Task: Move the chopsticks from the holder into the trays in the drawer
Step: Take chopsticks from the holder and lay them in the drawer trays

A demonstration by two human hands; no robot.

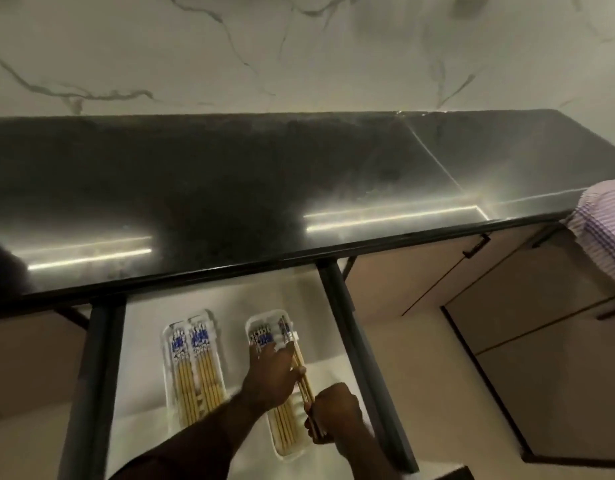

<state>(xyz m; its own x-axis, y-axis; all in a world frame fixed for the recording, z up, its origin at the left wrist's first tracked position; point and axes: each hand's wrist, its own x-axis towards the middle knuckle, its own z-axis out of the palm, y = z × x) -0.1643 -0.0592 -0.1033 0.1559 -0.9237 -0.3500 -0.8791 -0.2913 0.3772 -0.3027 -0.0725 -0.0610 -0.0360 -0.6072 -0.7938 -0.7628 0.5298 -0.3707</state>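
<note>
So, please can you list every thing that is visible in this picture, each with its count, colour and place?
countertop: one, black and glossy, across the middle.
wall: one, white marble with grey veins, behind the countertop.
drawer: one, open, dark sides, pale lining, below the countertop edge.
trays: two, white, side by side in the drawer.
chopsticks: several, wooden with blue-white tops, lying in both trays; a few more held over the right tray.
cabinet doors: several, beige with dark handles, right of the drawer.
striped cloth: one, pink and white, at the right edge.
hands: left hand over the right tray; right hand gripping chopsticks.
</note>
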